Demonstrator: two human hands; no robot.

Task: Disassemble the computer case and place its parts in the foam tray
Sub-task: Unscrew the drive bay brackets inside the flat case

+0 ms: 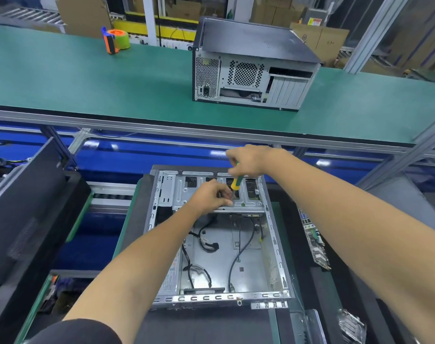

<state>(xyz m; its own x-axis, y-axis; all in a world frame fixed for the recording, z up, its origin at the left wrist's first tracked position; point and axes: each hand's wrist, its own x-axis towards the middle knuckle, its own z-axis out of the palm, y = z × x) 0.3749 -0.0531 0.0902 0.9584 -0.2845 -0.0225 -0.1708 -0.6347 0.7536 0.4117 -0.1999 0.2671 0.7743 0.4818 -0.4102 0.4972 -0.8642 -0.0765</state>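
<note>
Right hand [248, 160] gripping screwdriver [236, 182], left hand [211, 194] pinching shaft, probably, at bracket [211, 192] below. Slip risk: loose screw dropping into case [236, 256].

Single head-worn wide-angle view — looks forward and down from above both forearms, close over the open computer case [219, 234], the green table [87, 80] receding beyond.

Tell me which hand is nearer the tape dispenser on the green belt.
Left. The left hand sits on the open case's metal bracket, below the tape dispenser; the right hand, gripping the screwdriver, is farther right.
</note>
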